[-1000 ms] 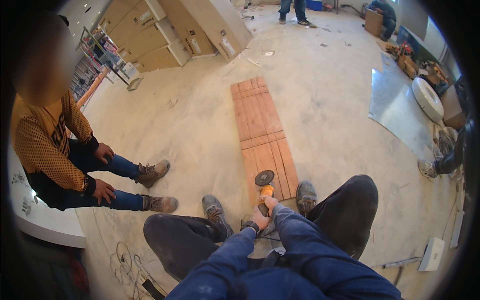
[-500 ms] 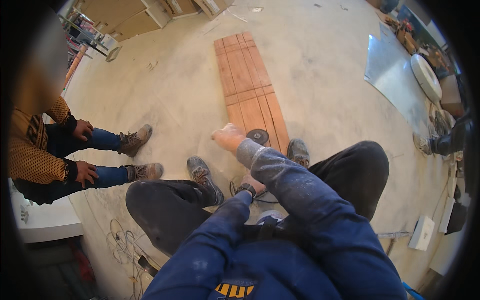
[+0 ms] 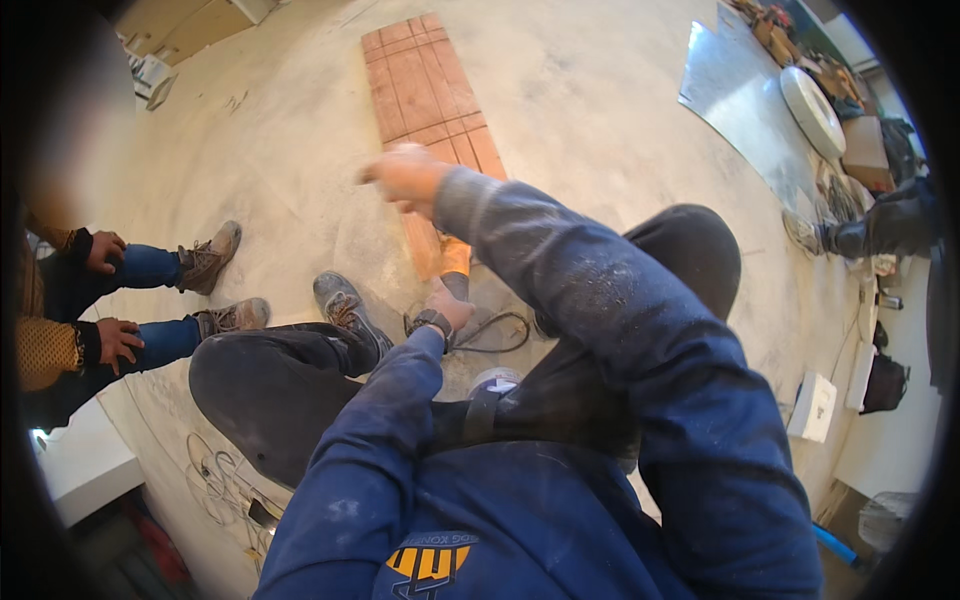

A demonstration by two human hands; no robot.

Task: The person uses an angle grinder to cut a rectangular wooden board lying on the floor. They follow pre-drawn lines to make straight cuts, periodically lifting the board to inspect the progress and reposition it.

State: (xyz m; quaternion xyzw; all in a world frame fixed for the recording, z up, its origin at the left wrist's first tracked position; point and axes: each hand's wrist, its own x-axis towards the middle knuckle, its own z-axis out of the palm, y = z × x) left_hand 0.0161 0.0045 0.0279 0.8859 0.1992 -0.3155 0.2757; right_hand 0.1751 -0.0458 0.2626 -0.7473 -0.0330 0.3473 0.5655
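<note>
My left hand (image 3: 450, 306), with a dark watch on the wrist, is closed around the dark rear grip of an angle grinder (image 3: 456, 256) with an orange body. The tool sits at the near end of a reddish-brown wooden board (image 3: 420, 85) marked with dark lengthwise and crosswise lines. My right hand (image 3: 405, 178) is raised over the middle of the board, and motion smears its fingers. The right forearm covers part of the board, and the grinder's disc is hidden. A black cable (image 3: 500, 335) loops on the floor beside the grinder.
At the left sits another person, hands (image 3: 118, 342) on their knees and work boots (image 3: 212, 258) on the dusty floor. A metal sheet (image 3: 740, 100) and a white ring-shaped object (image 3: 812, 112) lie at the right. Tangled cables (image 3: 215, 480) lie at lower left.
The view has shifted, so the surroundings appear further left and higher. My right hand has lifted away from the grinder, whose orange body now shows while its black disc has gone out of sight.
</note>
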